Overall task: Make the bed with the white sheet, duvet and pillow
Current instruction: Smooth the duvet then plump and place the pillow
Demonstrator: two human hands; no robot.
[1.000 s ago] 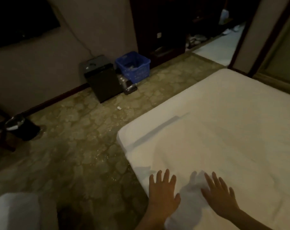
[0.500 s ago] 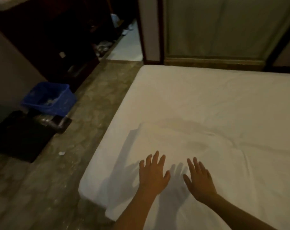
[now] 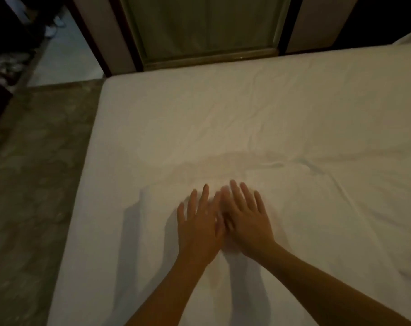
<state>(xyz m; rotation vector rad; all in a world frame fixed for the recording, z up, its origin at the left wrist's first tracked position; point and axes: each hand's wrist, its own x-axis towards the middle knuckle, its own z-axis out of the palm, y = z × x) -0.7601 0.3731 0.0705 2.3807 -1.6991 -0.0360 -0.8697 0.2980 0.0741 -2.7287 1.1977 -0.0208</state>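
**Left hand** (image 3: 198, 228): palm down and flat on the white sheet (image 3: 223, 114). The fingers are straight and fanned, and the hand holds nothing. The bare forearm comes in from the lower edge, angled up and to the right.

**Right hand** (image 3: 248, 220): palm down and flat on the same sheet, just beside the left hand. The fingers are straight and slightly spread, with nothing held. Its thumb side meets or overlaps the left hand's index side; blur hides which. The forearm comes in from the lower right corner.

**White sheet**: spread over the bed (image 3: 65, 278) and covering all of the top that is in view. It is lightly wrinkled, with a raised crease (image 3: 282, 164) running across just beyond the fingertips.

**Surroundings**: mottled carpet (image 3: 35, 184) to the left of the bed, and a greenish panel (image 3: 199, 24) in a dark frame beyond its far edge.
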